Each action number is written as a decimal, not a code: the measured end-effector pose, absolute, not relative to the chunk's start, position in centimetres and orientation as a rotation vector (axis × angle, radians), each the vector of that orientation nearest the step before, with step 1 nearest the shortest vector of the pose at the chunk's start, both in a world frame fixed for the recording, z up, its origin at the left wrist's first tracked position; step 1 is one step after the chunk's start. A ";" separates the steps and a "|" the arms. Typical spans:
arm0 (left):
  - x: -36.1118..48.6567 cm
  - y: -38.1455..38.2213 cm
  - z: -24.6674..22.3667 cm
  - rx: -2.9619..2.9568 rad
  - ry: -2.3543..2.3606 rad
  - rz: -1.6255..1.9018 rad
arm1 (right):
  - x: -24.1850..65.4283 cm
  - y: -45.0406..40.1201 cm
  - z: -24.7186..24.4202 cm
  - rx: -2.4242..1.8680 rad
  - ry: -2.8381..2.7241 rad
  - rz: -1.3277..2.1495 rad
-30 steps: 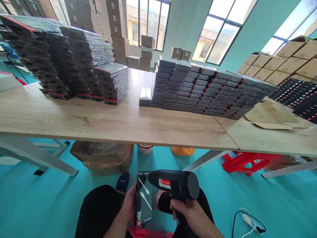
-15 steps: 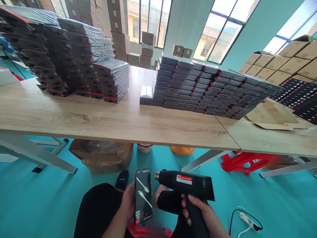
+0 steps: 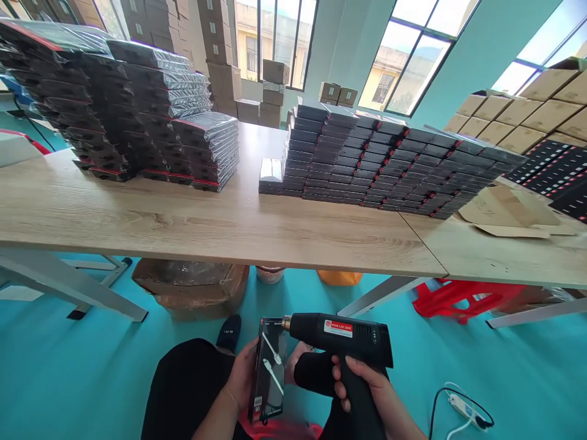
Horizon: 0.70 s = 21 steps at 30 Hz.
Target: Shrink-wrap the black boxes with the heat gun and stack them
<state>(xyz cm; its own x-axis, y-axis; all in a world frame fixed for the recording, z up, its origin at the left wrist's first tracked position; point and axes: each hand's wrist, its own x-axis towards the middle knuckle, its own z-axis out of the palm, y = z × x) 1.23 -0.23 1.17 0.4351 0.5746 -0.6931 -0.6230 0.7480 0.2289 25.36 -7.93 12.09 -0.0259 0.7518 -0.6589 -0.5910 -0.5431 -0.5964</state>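
My left hand [image 3: 242, 374] is closed around the left side of a black cable box [image 3: 270, 373], held upright and a little tilted above my lap. White cables are pictured on its front. My right hand [image 3: 362, 388] grips the handle of a black heat gun [image 3: 339, 333] with a red and white label. The gun points left, and its metal nozzle is at the upper right of the box; whether they touch I cannot tell. My left fingertips are hidden behind the box.
On the wooden table [image 3: 220, 226] stand wrapped black boxes [image 3: 183, 134] at left and a wide stack of black boxes [image 3: 376, 165] at right. Flattened cardboard [image 3: 513, 211] lies farther right. Below are a carton [image 3: 192, 290], a red stool [image 3: 463, 299] and a power strip [image 3: 465, 410].
The heat gun has shifted slightly left, bringing its nozzle over the box's upper edge. The box has turned a little, showing more of its left side.
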 end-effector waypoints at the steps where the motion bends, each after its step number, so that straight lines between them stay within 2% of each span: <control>1: 1.3 -0.2 1.1 -0.044 0.833 0.739 | 25.1 -7.9 12.2 -1.264 -0.197 1.740; 7: 1.4 -0.3 0.6 0.019 0.872 0.737 | 23.0 -7.0 14.3 -1.321 -0.496 1.786; 12: 0.9 -0.4 0.4 0.006 0.885 0.782 | 22.5 -6.4 16.0 -1.465 -0.761 1.637; 16: 0.8 -0.2 0.9 -0.044 0.934 0.890 | 22.3 -7.2 15.7 -1.597 -0.836 1.860; 21: 1.0 -0.1 2.1 -0.086 0.928 0.826 | 22.5 -7.9 15.6 -1.605 -0.792 1.755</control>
<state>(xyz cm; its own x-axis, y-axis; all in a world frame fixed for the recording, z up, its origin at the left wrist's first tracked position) 0.98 -0.10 2.09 0.3229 0.5934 -0.7372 -0.6633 0.6976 0.2710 22.49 -7.91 15.63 -0.0649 0.7806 -0.6217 -0.0503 -0.6248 -0.7792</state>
